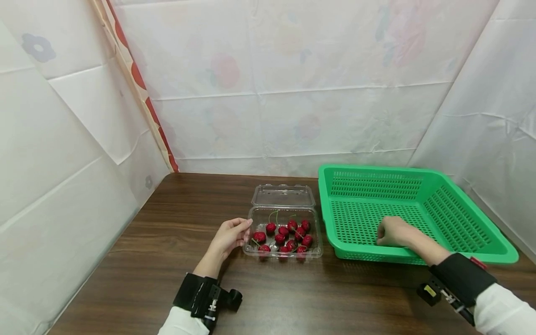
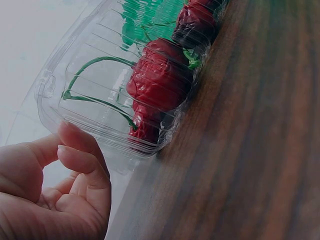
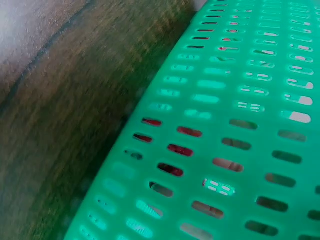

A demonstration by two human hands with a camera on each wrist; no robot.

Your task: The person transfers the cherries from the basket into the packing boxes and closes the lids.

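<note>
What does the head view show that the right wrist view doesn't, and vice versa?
Only the head view: the left hand pinching the edge of the open box, with cherries inside it.
Only the right wrist view: something red behind slots in the basket, too hidden to name.
Both: the basket and the table.

The box (image 1: 260, 219) is clear, glossy plastic; the table (image 1: 310, 298) looks wooden.

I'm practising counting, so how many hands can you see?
2: the left grip at the left side of the clear box, the right grip inside the green basket.
</note>
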